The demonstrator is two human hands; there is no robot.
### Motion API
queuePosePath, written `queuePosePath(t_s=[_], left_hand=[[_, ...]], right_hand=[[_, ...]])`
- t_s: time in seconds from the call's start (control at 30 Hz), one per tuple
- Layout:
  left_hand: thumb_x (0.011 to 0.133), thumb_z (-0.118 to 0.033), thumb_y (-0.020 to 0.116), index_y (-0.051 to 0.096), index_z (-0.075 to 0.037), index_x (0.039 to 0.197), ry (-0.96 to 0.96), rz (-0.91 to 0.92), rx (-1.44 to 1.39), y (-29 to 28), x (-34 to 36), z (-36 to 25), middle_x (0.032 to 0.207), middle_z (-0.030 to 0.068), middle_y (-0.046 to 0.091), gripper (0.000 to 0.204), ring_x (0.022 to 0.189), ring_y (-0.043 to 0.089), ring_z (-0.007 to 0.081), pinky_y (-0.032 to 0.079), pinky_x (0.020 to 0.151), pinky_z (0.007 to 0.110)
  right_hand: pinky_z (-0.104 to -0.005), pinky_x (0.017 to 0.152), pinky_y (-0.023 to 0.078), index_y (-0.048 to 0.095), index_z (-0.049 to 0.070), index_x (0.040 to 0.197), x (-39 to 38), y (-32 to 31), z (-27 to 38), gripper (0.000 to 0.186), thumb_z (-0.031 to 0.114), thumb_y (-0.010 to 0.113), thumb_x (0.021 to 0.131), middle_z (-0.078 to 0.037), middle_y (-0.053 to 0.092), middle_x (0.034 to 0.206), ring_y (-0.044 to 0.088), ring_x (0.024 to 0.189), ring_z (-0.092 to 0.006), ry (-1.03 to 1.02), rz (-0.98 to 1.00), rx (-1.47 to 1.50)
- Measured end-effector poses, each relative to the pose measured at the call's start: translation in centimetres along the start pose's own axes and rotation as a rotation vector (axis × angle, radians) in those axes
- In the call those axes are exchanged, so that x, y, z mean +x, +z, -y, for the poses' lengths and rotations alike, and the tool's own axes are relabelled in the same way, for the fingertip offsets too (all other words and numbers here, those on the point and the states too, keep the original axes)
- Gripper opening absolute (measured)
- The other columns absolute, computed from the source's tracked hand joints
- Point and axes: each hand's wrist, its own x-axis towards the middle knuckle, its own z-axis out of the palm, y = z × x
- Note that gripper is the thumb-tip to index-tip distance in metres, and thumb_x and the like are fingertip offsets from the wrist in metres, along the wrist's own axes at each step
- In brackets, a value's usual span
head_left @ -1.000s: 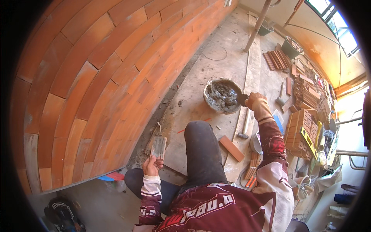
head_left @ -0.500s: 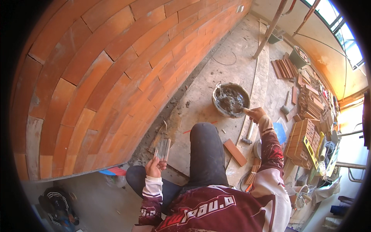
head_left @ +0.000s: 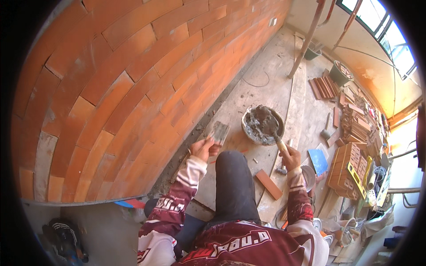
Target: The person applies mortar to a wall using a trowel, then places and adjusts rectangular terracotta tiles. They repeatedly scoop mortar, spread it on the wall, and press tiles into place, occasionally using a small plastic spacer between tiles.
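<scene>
Your right hand [head_left: 291, 158] wraps the pale-handled trowel [head_left: 281, 144] at the round, grey mortar-filled bowl [head_left: 257, 142]; left hand's [head_left: 205, 149] pinching the flat, grey-smeared slab [head_left: 219, 131] left of it. Keep that level, imo; scoop small.

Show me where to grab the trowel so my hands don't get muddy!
Probably best by its pale, stick-shaped handle, coming from the person's right, the near side. It slants out past the rim of the bowl toward the person, while the other end is in among the wet grey mud. The right hand is wrapped around that handle now.
</scene>
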Motion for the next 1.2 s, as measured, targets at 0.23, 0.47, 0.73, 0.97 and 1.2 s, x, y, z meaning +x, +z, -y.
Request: queuePosePath(t_s=[0.23, 0.47, 0.73, 0.97, 1.2], left_hand=[[0.094, -0.027, 0.062, 0.067, 0.003, 0.094, -0.017, 0.113, -0.106, 8.2, 4.6, -5.6, 0.085, 0.0119, 0.07, 0.03, 0.067, 0.065, 0.0172, 0.055, 0.06, 0.028], [0.093, -0.026, 0.064, 0.067, 0.001, 0.095, 0.073, 0.117, -0.122, 12.4, 3.2, -9.0, 0.083, 0.0127, 0.07, 0.028, 0.066, 0.064, 0.0179, 0.056, 0.061, 0.029], [0.097, -0.027, 0.06, 0.068, 0.002, 0.096, 0.095, 0.1, -0.156, 10.9, 1.9, -9.3, 0.084, 0.0115, 0.071, 0.03, 0.064, 0.064, 0.0141, 0.055, 0.061, 0.027], [0.097, -0.022, 0.059, 0.061, -0.006, 0.102, 0.144, 0.151, -0.151, 8.3, 5.0, -7.6, 0.092, 0.0102, 0.068, 0.016, 0.082, 0.066, 0.0197, 0.055, 0.073, 0.035], [0.097, -0.023, 0.061, 0.063, -0.006, 0.096, 0.37, 0.086, 0.059, 6.4, 4.2, -6.6, 0.087, 0.0044, 0.069, 0.017, 0.079, 0.065, 0.0133, 0.052, 0.07, 0.027]], right_hand=[[-0.0348, 0.082, 0.054, 0.061, 0.001, 0.125, -2.9, 6.0, 5.9, 0.044, 0.016, 0.07, 0.085, -0.02, 0.069, 0.103, 0.069, 0.092, -0.0288, -0.461, -0.371, -0.127], [-0.0412, 0.078, 0.053, 0.058, 0.006, 0.124, -2.4, 11.2, 5.2, 0.049, 0.006, 0.075, 0.078, -0.018, 0.063, 0.105, 0.064, 0.091, -0.0355, -0.663, -0.524, -0.231], [-0.0404, 0.073, 0.054, 0.056, 0.016, 0.125, -2.8, 11.1, 2.1, 0.058, 0.006, 0.078, 0.073, -0.011, 0.063, 0.105, 0.064, 0.09, -0.0314, -0.795, -0.497, -0.36], [-0.0409, 0.075, 0.053, 0.06, 0.017, 0.12, -4.3, 6.4, 0.7, 0.052, 0.005, 0.077, 0.072, -0.009, 0.064, 0.103, 0.063, 0.091, -0.0302, -0.81, -0.448, -0.442], [-0.0405, 0.082, 0.052, 0.059, 0.006, 0.121, -3.1, 2.5, -0.9, 0.045, 0.012, 0.074, 0.078, -0.018, 0.063, 0.107, 0.064, 0.095, -0.0366, -0.478, -0.402, -0.294]])
